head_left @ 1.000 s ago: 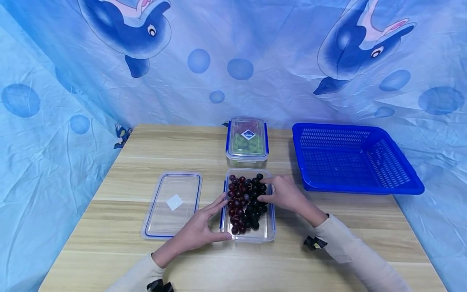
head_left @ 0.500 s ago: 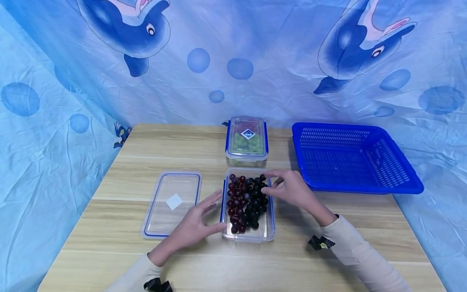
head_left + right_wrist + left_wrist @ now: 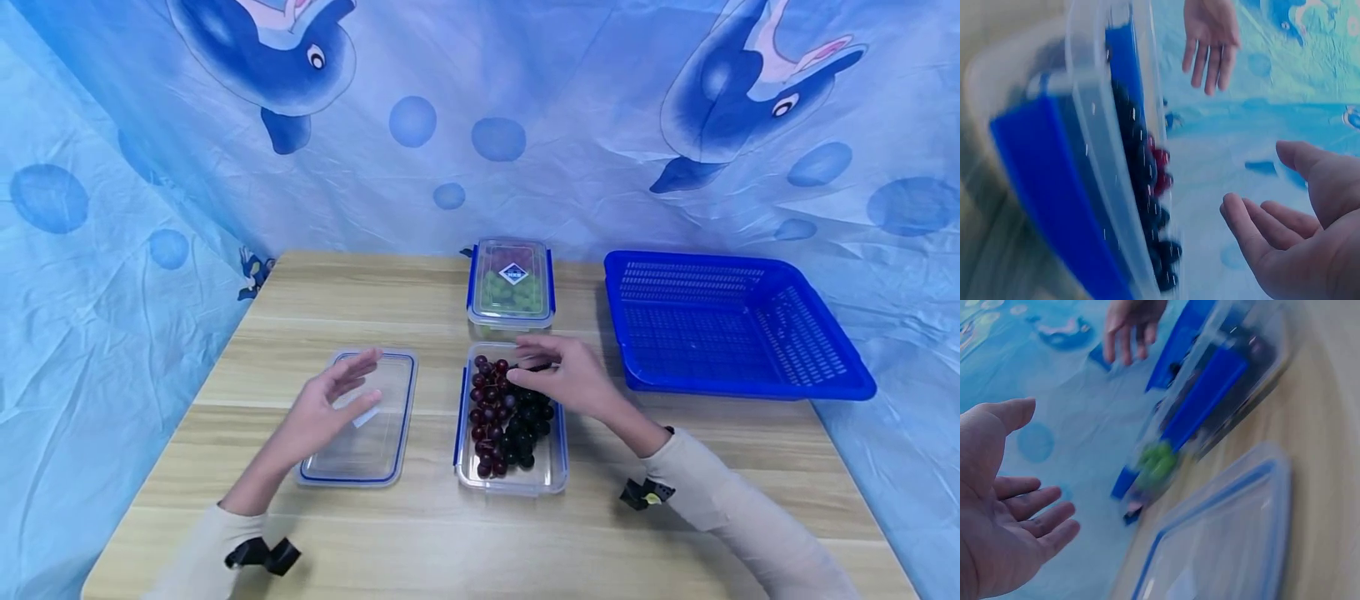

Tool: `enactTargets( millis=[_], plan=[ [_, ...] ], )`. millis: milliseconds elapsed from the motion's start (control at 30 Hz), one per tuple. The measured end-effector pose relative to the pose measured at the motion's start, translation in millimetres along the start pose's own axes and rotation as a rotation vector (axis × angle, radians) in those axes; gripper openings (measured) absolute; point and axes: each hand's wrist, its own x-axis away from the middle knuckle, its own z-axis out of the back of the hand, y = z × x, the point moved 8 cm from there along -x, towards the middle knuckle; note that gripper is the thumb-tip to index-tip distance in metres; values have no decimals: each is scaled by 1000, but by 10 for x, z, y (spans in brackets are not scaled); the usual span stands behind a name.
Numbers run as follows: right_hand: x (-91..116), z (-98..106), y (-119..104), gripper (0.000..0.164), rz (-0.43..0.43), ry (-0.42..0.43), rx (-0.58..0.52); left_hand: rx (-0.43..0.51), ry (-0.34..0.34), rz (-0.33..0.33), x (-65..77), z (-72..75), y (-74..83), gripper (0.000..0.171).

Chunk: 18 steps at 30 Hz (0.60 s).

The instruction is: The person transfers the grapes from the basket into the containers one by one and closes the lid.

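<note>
In the head view, an open clear container (image 3: 517,481) with blue side clips holds dark red grapes (image 3: 489,412) on its left and black grapes (image 3: 528,421) on its right. Over the far right part of those grapes hovers my right hand (image 3: 566,375), its fingers loosely bent and holding nothing. My left hand (image 3: 318,417) is raised above the clear lid (image 3: 386,450), which lies on the table left of the container. Its palm faces right and its fingers are relaxed with nothing in them, as the left wrist view also shows.
Behind the open container stands a closed container (image 3: 512,287) with green and reddish fruit inside. A blue plastic basket (image 3: 697,333) sits at the back right of the wooden table (image 3: 420,542). A blue dolphin-print curtain (image 3: 555,200) hangs behind.
My left hand has left the container's left side and moved left over the lid. My right hand has let go at the black grapes and shifted slightly left above them.
</note>
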Motion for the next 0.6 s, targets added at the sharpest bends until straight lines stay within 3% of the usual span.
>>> enactTargets(
  millis=[267, 400, 600],
  plan=[
    [-89, -501, -125, 59, -27, -147, -245, 28, -34, 147, 105, 472, -262, 59],
    [-126, -752, -167, 59, -44, -198, -328, 29, -49, 208, 183, 609, -432, 62],
    [-159, -1140, -225, 60, -137, -250, -423, -25, -49, 271, 282, 745, -646, 63]
  ],
)
